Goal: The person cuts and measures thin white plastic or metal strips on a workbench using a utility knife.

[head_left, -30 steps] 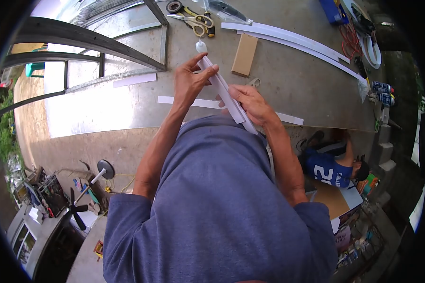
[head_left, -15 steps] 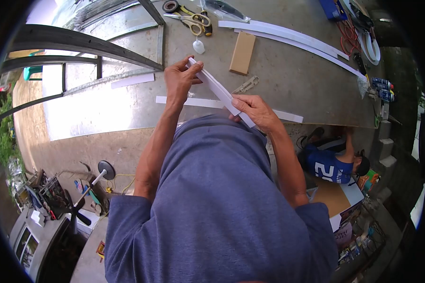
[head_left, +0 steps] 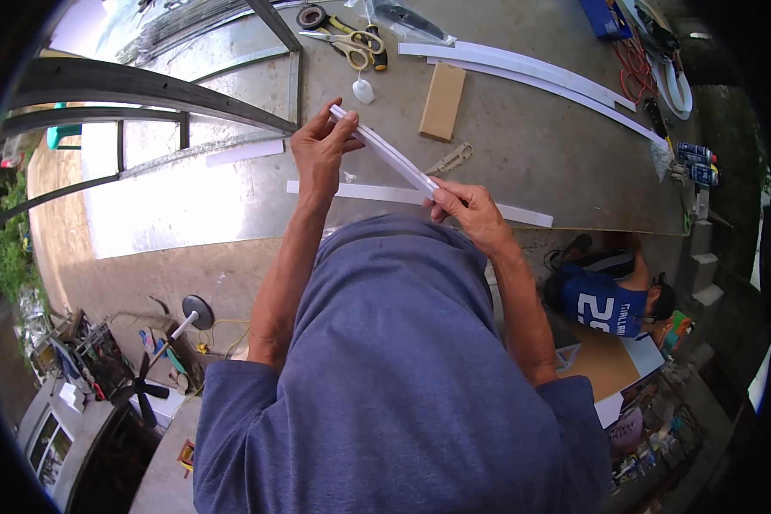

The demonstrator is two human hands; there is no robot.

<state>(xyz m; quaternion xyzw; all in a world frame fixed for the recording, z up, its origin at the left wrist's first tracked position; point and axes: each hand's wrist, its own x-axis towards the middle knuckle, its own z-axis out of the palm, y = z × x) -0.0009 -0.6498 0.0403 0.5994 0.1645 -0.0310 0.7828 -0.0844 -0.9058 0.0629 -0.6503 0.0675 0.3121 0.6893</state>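
Observation:
A narrow white strip (head_left: 391, 154), folded or layered along its length, is held slantwise above the table. My left hand (head_left: 319, 150) pinches its far end between thumb and fingers. Lower down, my right hand (head_left: 469, 212) grips the near end, its fingers closed around the edge. Beneath the held piece, a longer flat white strip (head_left: 364, 191) lies along the table's front edge. A utility knife (head_left: 451, 160) rests just beyond my right hand. Behind it lies a brown cardboard box (head_left: 443, 102), long and narrow.
On the metal-topped table (head_left: 565, 176) are scissors (head_left: 351, 44), a tape roll (head_left: 311, 16) and long white strips (head_left: 522, 70). A dark metal frame (head_left: 158, 86) stands at left. Spray cans (head_left: 696, 163) sit at the right end. A person in a blue jersey (head_left: 600, 295) crouches at lower right.
The held strip has turned so that its narrow layered edge faces up. My right hand has rotated slightly with it. The crouching person's arm has moved down toward the box beside them.

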